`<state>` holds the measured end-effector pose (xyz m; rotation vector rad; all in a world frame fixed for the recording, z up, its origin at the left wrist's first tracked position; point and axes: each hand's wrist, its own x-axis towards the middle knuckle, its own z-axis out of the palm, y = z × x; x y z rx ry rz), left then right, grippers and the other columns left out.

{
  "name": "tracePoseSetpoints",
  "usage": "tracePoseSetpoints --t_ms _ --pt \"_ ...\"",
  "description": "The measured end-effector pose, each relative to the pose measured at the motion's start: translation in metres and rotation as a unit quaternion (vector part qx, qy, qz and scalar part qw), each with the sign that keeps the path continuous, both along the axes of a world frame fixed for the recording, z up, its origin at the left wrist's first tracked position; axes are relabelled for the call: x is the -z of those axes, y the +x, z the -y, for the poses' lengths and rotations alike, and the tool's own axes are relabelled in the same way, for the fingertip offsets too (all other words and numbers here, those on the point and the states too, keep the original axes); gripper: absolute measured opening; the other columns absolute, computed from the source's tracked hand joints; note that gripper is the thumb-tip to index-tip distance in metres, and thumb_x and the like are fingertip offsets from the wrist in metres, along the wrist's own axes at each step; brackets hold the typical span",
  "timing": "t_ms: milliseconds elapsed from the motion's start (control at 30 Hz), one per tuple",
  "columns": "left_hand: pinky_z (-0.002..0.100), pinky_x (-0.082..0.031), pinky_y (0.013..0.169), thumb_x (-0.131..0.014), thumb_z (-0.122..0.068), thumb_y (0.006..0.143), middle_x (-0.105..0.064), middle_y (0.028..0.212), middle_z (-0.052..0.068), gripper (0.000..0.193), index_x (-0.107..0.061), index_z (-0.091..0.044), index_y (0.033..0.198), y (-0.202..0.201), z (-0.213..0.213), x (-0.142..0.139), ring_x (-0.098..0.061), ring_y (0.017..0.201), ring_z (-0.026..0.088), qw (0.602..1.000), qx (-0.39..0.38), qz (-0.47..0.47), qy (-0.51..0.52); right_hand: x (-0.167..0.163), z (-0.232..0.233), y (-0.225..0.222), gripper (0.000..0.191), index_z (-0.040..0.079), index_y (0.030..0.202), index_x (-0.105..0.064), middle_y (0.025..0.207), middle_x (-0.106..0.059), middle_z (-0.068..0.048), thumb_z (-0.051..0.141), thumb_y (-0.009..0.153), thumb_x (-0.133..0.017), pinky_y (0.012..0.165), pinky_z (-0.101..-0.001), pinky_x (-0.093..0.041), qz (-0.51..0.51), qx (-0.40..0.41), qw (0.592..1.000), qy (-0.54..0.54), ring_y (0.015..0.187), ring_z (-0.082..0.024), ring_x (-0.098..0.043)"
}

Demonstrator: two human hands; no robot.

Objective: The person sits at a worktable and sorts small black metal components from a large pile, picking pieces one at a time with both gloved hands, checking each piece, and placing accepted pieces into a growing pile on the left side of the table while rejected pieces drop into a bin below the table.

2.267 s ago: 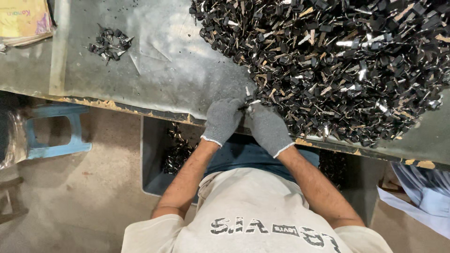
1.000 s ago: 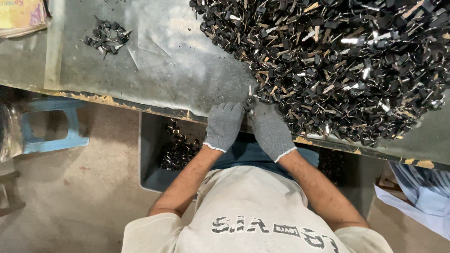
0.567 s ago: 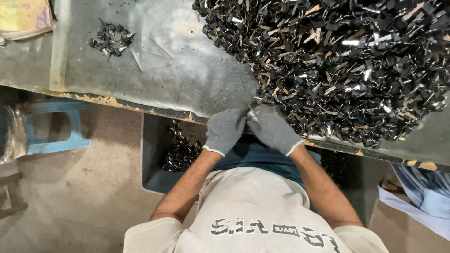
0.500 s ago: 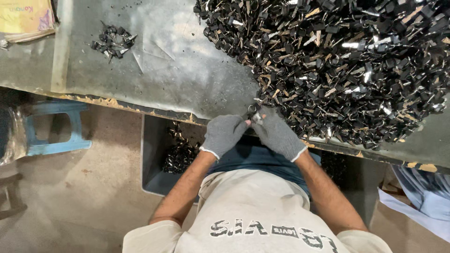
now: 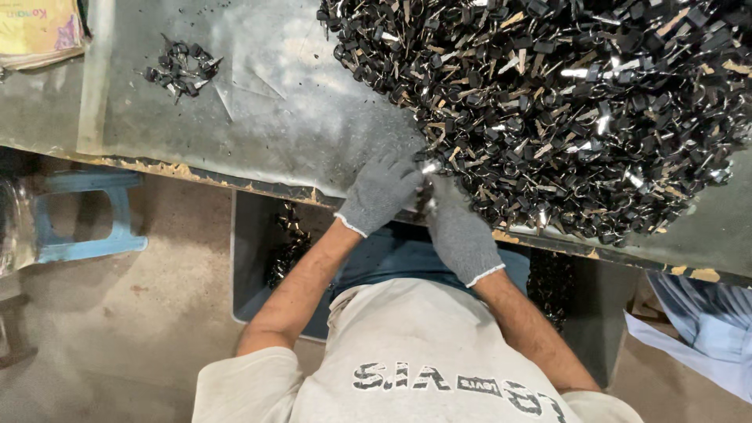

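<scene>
Pinching seen at table edge (image 5: 235, 176): small shiny metal piece (image 5: 428, 167) gripped between fingertips of gloved left hand (image 5: 381, 192) and gloved right hand (image 5: 458, 227), both curled closed around it. Piece held just beside near edge of big heap of black and silver parts (image 5: 564, 102). Small cluster of same parts (image 5: 178, 66) left lying well apart. Grey bin (image 5: 258, 258) set below table.

Metal table (image 5: 313, 133), key heap (image 5: 564, 102), small pile (image 5: 178, 66)

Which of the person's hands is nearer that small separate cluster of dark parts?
Left. The left hand lies on the small cluster's side; the right hand sits beyond it, farther off.
</scene>
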<state>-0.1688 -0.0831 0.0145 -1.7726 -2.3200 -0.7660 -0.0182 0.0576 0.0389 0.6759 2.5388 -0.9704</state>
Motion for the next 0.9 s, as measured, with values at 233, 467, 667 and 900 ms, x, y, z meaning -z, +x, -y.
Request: tracePoseSetpoints --t_ms 233,467,667,900 --pt "0.05 -0.052 0.082 -0.075 -0.021 0.087 -0.069 0.097 0.013 0.036 -0.063 -0.007 0.118 0.031 0.011 0.018 -0.067 0.096 0.037 0.956 -0.189 0.222 -0.034 0.006 -0.004 0.0 0.055 -0.006 0.137 -0.048 0.111 -0.065 -0.032 0.023 0.093 -0.066 0.067 -0.0514 -0.059 -0.121 -0.049 0.99 0.049 0.084 -0.045 -0.07" --pt "0.049 -0.052 0.084 -0.071 -0.013 0.085 -0.07 0.1 0.014 0.024 -0.066 -0.008 0.107 0.039 0.022 0.008 -0.066 0.096 0.037 0.967 -0.183 0.17 -0.038 0.007 0.0 -0.011 0.029 -0.001 0.116 -0.062 0.102 -0.064 -0.027 0.02 0.097 -0.062 0.067 -0.0495 -0.06 -0.156 -0.09 0.982 0.063 0.081 -0.042 -0.071" --pt "0.049 -0.052 0.087 -0.068 -0.01 0.087 -0.069 0.1 0.013 0.017 -0.066 -0.01 0.105 0.038 0.015 0.011 -0.066 0.099 0.035 0.978 -0.159 0.125 -0.039 0.016 0.011 -0.025 0.019 0.0 0.107 -0.062 0.101 -0.067 -0.027 0.015 0.097 -0.059 0.072 -0.0504 -0.06 -0.104 -0.108 0.975 0.164 0.089 -0.043 -0.071" --pt "0.05 -0.05 0.091 -0.072 -0.016 0.092 -0.067 0.1 0.012 0.026 -0.067 -0.008 0.116 0.012 0.014 -0.001 -0.065 0.095 0.03 0.933 -0.345 0.076 0.064 0.005 -0.002 -0.014 0.05 0.003 0.137 -0.054 0.11 -0.066 -0.031 0.02 0.091 -0.063 0.069 -0.0551 -0.057 -0.169 -0.038 0.985 0.004 0.088 -0.05 -0.068"
